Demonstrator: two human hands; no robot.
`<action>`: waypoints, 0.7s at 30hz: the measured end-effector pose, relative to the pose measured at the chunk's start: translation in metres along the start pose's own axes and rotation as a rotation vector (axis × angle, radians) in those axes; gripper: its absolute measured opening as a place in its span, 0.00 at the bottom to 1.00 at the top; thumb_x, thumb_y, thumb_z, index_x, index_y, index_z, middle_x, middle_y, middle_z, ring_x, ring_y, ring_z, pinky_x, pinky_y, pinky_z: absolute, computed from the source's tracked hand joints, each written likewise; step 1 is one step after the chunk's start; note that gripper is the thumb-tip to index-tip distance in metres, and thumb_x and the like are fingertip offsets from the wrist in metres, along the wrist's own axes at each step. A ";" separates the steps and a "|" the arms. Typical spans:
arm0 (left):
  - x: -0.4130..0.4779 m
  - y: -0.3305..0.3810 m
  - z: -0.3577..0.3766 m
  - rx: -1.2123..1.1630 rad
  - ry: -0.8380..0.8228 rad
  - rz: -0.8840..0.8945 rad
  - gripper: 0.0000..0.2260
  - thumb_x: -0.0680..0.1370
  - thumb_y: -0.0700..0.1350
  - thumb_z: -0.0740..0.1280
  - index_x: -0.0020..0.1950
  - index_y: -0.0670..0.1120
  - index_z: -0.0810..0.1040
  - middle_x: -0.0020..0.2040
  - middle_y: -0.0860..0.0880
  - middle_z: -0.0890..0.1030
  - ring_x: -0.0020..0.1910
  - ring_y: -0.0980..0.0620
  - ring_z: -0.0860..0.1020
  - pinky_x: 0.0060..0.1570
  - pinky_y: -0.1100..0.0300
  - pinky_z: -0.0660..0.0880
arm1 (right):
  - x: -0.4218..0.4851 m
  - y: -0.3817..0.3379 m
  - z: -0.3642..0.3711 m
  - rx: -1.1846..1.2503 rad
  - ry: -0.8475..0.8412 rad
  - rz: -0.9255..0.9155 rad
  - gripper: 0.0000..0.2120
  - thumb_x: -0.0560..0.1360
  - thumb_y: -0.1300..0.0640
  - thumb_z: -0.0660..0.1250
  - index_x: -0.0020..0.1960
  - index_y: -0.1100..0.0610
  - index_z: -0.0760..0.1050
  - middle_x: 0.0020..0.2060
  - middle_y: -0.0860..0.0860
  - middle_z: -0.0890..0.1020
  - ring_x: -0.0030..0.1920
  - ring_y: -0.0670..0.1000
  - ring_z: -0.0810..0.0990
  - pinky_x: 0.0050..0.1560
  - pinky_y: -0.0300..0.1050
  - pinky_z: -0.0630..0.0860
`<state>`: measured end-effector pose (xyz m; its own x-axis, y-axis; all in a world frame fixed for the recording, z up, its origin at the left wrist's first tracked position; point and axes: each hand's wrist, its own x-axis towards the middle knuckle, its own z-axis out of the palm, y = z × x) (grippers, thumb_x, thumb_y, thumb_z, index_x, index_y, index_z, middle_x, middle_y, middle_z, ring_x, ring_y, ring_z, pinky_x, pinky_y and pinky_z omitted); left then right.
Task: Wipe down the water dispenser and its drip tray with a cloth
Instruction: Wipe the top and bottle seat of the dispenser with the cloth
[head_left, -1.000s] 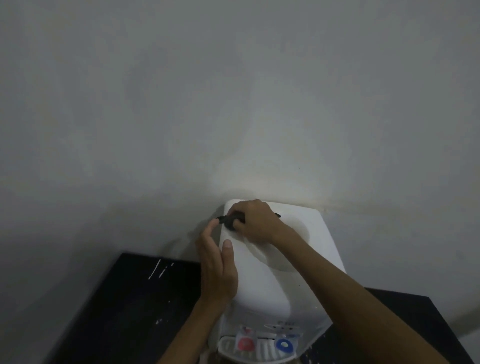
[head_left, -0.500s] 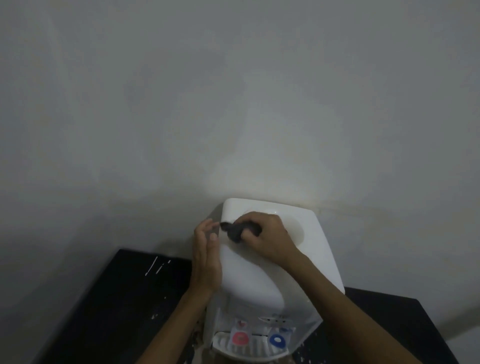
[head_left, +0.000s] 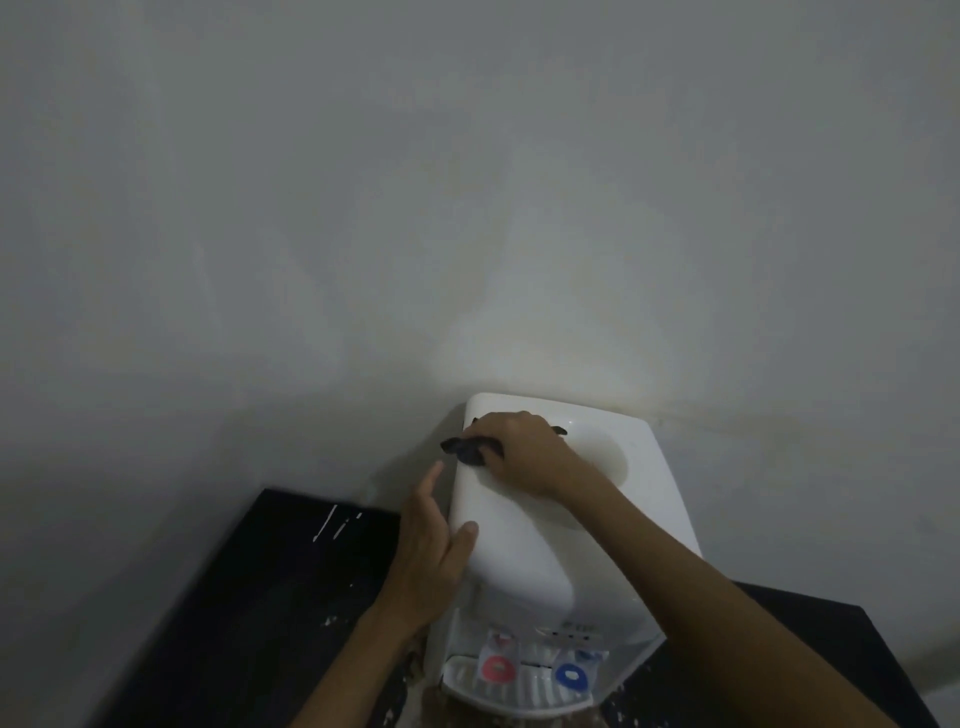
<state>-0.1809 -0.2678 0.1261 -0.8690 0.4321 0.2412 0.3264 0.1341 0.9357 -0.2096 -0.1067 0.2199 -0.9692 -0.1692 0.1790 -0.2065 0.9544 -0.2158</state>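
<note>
A white water dispenser (head_left: 524, 566) stands on a black table, its back against the wall. My right hand (head_left: 519, 452) grips a dark cloth (head_left: 467, 449) and presses it on the dispenser's top near the back left corner. My left hand (head_left: 431, 540) lies flat against the dispenser's left side, fingers straight, thumb over the top edge. At the front, a red tap (head_left: 497, 669) and a blue tap (head_left: 570, 675) hang over the white ribbed drip tray (head_left: 524, 693).
The black table (head_left: 260, 597) carries white paint specks and streaks near its back left. A plain grey-white wall (head_left: 467, 208) rises close behind the dispenser. A round recess (head_left: 602, 452) sits in the dispenser's top, to the right of my right hand.
My right hand has moved the cloth back toward the rear left corner of the top. My left hand has slid a little forward along the left side, thumb now over the edge.
</note>
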 end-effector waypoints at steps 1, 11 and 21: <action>-0.001 -0.002 -0.001 0.017 -0.002 0.010 0.35 0.68 0.63 0.57 0.72 0.56 0.46 0.67 0.59 0.54 0.64 0.67 0.57 0.64 0.65 0.57 | -0.006 -0.002 0.001 0.000 0.011 -0.025 0.16 0.74 0.62 0.62 0.59 0.54 0.78 0.54 0.52 0.82 0.54 0.55 0.78 0.52 0.46 0.71; 0.002 -0.016 -0.020 0.019 -0.003 0.089 0.22 0.76 0.63 0.48 0.69 0.61 0.58 0.71 0.62 0.60 0.71 0.63 0.57 0.70 0.65 0.55 | -0.057 -0.027 0.020 0.053 0.190 -0.148 0.13 0.69 0.62 0.62 0.51 0.56 0.80 0.43 0.53 0.83 0.40 0.56 0.80 0.38 0.48 0.76; 0.041 -0.004 -0.034 0.257 -0.043 0.204 0.25 0.79 0.57 0.43 0.61 0.52 0.76 0.61 0.55 0.77 0.61 0.56 0.70 0.64 0.49 0.66 | -0.073 -0.031 0.018 0.055 0.180 -0.161 0.12 0.71 0.57 0.62 0.51 0.55 0.79 0.45 0.50 0.83 0.41 0.53 0.80 0.40 0.51 0.77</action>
<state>-0.2302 -0.2809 0.1404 -0.7612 0.5099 0.4007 0.5800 0.2589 0.7724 -0.1351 -0.1287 0.1965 -0.8846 -0.2672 0.3823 -0.3685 0.9028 -0.2217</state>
